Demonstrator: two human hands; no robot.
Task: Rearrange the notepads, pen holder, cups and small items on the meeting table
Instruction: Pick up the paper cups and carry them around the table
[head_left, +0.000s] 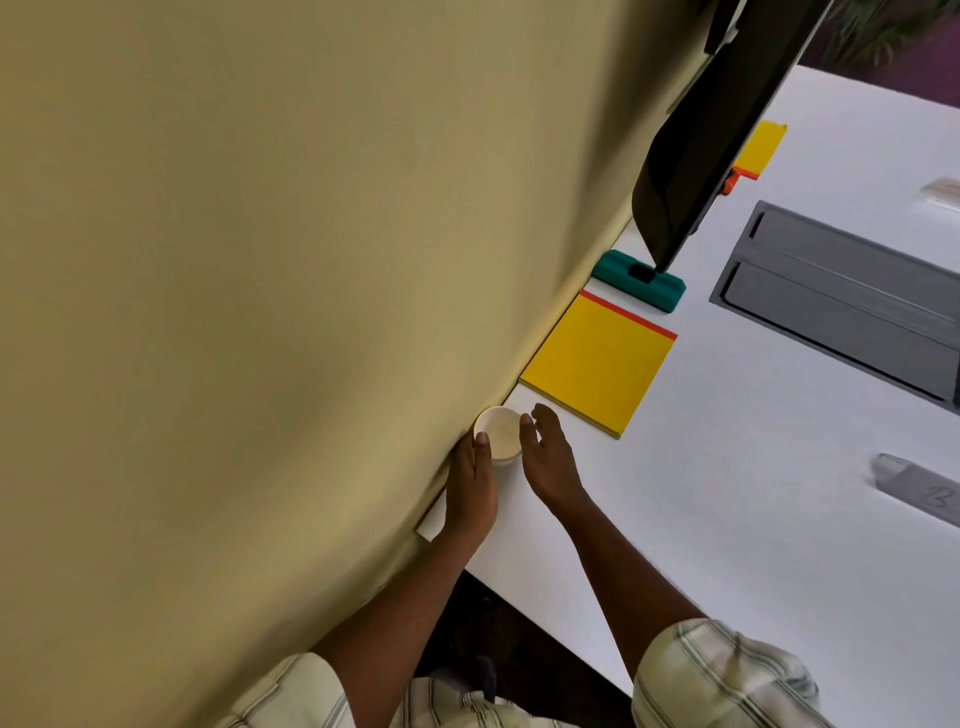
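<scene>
My left hand (471, 486) rests against the left side of a small white cup (500, 434), thumb laid over its rim, fingers hidden behind the cup toward the wall. My right hand (549, 460) is open and loosely curved on the cup's right side, thumb tip touching the rim, the other fingers spread a little and not closed on anything. The cup stands upright at the lower middle of the frame, on the white surface (753, 519), right beside the beige wall (260, 312) that fills the left half of the frame.

Just above and to the right of my right hand lies a yellow notepad (597, 366) with a red strip along its far edge, flat on the surface, near the cup but apart from it. Beyond it, toward the upper right, sits a teal stand (618, 270) with a dark screen (691, 150) rising out of it. A 2nd yellow notepad (761, 148) shows partly behind the screen. At the right of the frame is a grey recessed panel (841, 301), and lower right a grey blurred object (919, 488) I cannot identify.
</scene>
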